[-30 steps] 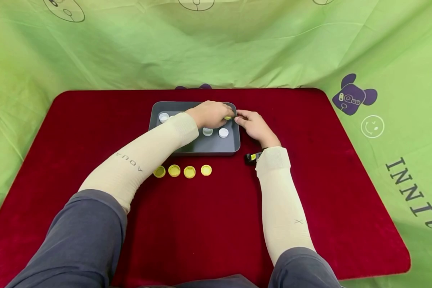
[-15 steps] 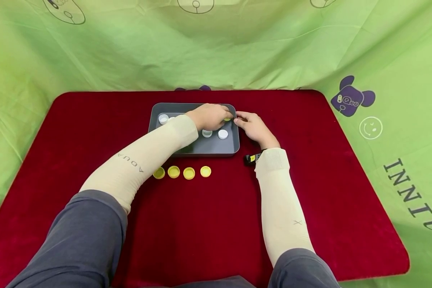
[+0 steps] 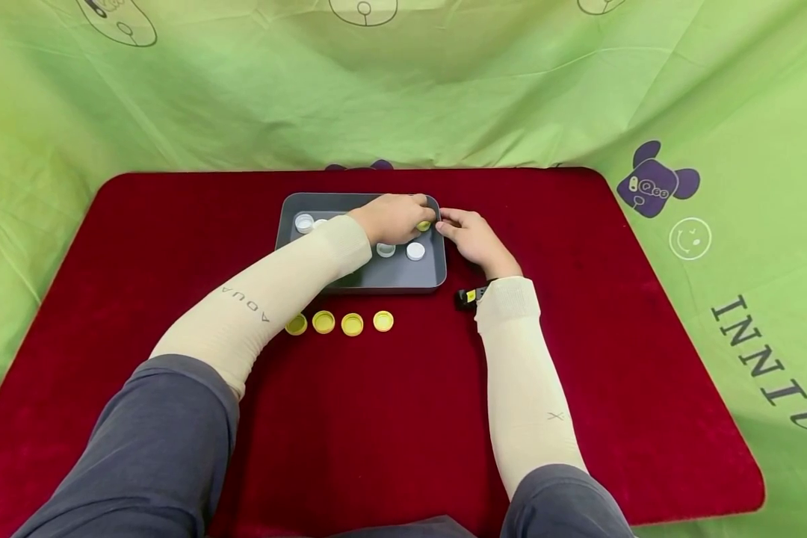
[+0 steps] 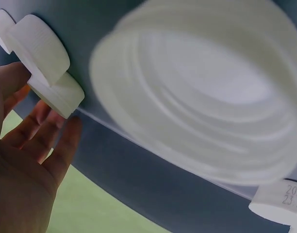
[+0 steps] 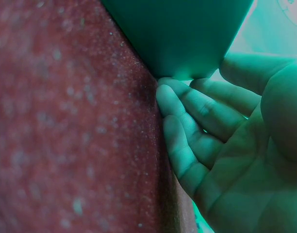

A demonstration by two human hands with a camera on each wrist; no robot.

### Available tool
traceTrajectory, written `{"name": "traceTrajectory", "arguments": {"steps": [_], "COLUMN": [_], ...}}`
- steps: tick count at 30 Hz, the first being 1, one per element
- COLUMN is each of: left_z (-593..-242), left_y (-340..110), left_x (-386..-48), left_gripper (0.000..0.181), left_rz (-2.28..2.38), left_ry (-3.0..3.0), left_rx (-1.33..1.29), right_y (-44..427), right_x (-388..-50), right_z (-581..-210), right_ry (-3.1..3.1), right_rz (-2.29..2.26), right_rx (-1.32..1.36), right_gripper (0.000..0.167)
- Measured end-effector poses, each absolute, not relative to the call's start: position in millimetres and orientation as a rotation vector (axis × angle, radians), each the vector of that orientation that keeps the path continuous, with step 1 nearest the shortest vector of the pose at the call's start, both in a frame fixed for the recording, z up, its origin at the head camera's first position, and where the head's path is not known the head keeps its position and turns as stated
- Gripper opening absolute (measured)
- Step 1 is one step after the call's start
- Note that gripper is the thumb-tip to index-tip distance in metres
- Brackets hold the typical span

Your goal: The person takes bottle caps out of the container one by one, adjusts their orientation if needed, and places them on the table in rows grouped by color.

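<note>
Pale left sleeve nearest, hiding tray's 8 o'clock side. Four yellow caps in row on red worktop, 6 o'clock of gray tray. White caps inside tray. Right hand at tray's 3 o'clock, fingers loosely extended, touching corner. Left hand inside, fingers curled round another yellow cap, 2 o'clock. Green curtain beyond, 12 o'clock.

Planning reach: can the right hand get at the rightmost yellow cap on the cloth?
Probably yes: the yellow cap lies uncovered; the right hand needs only to round the near right corner of the gray tray.
</note>
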State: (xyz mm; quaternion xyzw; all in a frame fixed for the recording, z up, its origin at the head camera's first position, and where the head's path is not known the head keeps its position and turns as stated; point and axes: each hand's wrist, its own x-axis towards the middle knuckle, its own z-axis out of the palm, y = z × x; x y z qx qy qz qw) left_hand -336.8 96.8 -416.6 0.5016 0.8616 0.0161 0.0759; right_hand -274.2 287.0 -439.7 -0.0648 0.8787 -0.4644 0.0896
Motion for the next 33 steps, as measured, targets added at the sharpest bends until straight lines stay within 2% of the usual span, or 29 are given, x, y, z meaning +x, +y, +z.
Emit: {"name": "traceTrajectory", "arguments": {"steps": [33], "left_z": [-417.0], "left_y": [102.6], "left_x": [-335.8], "left_gripper": [0.032], "left_rz": [0.022], "left_ry": [2.56], "left_rx": [1.481], "right_y": [287.2], "right_x": [-275.1], "right_z": [-439.2], "right_ry": [2.641], "right_rz": [-1.333], "right_rx": [-0.213], "right_gripper": [0.046]}}
